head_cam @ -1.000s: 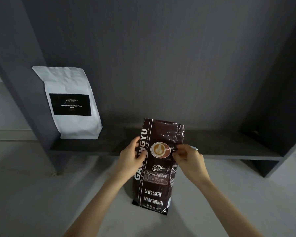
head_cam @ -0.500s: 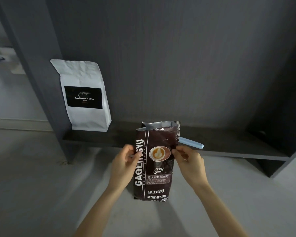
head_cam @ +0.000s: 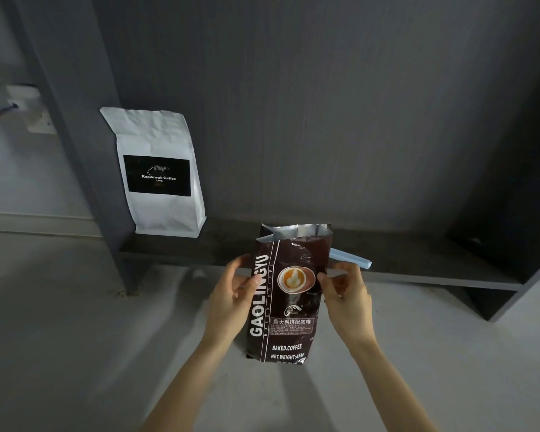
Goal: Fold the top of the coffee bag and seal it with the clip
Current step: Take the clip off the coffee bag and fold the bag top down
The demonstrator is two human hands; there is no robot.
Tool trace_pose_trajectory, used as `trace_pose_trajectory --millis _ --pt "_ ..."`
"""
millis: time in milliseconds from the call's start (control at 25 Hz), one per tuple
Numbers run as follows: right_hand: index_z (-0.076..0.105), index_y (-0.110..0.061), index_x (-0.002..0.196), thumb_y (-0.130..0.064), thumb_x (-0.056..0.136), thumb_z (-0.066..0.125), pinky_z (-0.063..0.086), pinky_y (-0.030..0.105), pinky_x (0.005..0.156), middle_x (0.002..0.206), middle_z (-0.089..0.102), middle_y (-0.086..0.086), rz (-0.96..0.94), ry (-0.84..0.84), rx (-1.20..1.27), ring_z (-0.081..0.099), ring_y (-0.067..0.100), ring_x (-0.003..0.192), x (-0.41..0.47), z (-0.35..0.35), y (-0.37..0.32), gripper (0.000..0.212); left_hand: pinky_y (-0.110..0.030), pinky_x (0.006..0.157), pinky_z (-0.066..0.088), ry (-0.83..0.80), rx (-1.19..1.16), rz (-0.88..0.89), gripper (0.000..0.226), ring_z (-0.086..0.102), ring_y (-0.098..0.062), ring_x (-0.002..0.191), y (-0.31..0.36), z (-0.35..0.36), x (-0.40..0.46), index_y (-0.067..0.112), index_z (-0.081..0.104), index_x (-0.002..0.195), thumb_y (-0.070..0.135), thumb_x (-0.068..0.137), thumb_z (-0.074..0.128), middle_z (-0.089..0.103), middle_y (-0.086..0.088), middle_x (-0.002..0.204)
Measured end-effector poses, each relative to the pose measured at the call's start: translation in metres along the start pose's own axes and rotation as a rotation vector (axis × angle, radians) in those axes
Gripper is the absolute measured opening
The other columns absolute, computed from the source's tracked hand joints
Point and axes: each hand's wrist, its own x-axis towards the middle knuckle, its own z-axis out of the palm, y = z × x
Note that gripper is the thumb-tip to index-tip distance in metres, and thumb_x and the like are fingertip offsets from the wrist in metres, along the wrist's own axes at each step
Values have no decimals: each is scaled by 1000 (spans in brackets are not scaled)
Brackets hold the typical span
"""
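In the head view, the brown coffee bag [head_cam: 289, 294] stands upright between both hands, its top open and silver inside. The left hand [head_cam: 231, 302] grips its left edge; the right hand [head_cam: 346, 297] pinches the right edge and also holds one pale blue clip [head_cam: 351, 260]. Behind, on the dark shelf [head_cam: 418, 260] – one white coffee bag [head_cam: 159, 173], well apart. Two bags altogether.

Both bare forearms rise from the lower edge of the view and converge toward the middle. The left hand [head_cam: 231, 302] grips the left edge of the coffee bag [head_cam: 289, 294], thumb across the front, fingers curled behind. The right hand [head_cam: 346, 299] pinches the bag's right edge between thumb and fingers, level with the left grip, and also holds the clip [head_cam: 351, 260], which sticks out above its knuckles.
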Motion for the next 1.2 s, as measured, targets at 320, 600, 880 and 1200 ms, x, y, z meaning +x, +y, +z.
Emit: trace_pose_trajectory --millis 320,600,880,1200 --pt "56 -19 98 -18 86 54 47 22 61 75 62 -1 20 -24 19 59 11 70 -2 -5 2 12 -5 64 46 23 52 35 13 60 13 72 1 3 -2 21 60 97 21 84 57 63 19 81" --pt "55 -21 81 -13 80 62 40 0 52 92 54 1 -15 14 -2 52 -1 74 1 -9 3 10 -8 67 45 65 221 132 16 58 -12 79 -1 -4 5 10 63 89 21 78 66 50 16 86" --pt "55 -15 76 -12 83 58 41 8 56 71 61 -11 0 -20 71 57 1 71 1 -8 5 7 -4 71 45 -65 -128 70 19 62 8 85 12 0 4 28 58 92 11 84 57 68 15 88" --pt "51 -38 79 5 81 51 50 32 74 82 64 -8 -90 -94 154 62 21 84 -1 -6 3 42 -2 66 42 -36 -96 87 33 60 13 75 17 -3 1 22 58 83 -8 85 45 63 7 85"
